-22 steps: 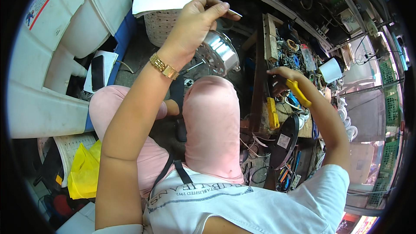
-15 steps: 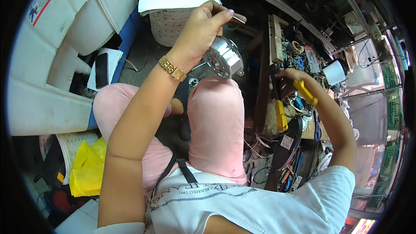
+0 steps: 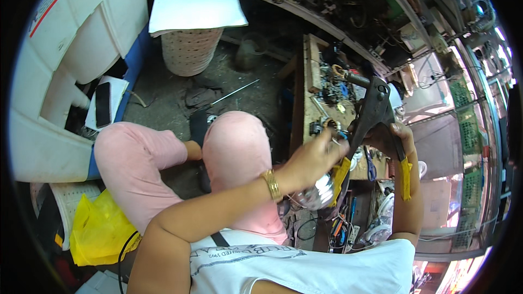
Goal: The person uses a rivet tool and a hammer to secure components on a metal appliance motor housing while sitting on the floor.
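Note:
My right hand [image 3: 393,135] is closed on a hand riveter [image 3: 376,97], a dark tool with two yellow-gripped handles. Its head points up and its handles spread downward. Close to its left handle is my left hand [image 3: 318,162], blurred by motion, with a gold watch at the wrist. A shiny silver round metal housing [image 3: 317,193] hangs beneath the left palm, partly hidden by the hand. A small thin light piece shows at the left fingertips, too blurred to name.
A cluttered wooden bench [image 3: 313,71] with parts and wires stands at the right. A perforated basket [image 3: 190,54] topped by a white board [image 3: 199,11] stands ahead. A thin metal rod [image 3: 237,91] lies on the floor. A yellow bag [image 3: 101,228] and a phone [image 3: 103,103] are at left.
My left hand has come down and right with the metal housing, from above my knee to beside the bench. My right hand has raised the riveter off the bench. The view has shifted right.

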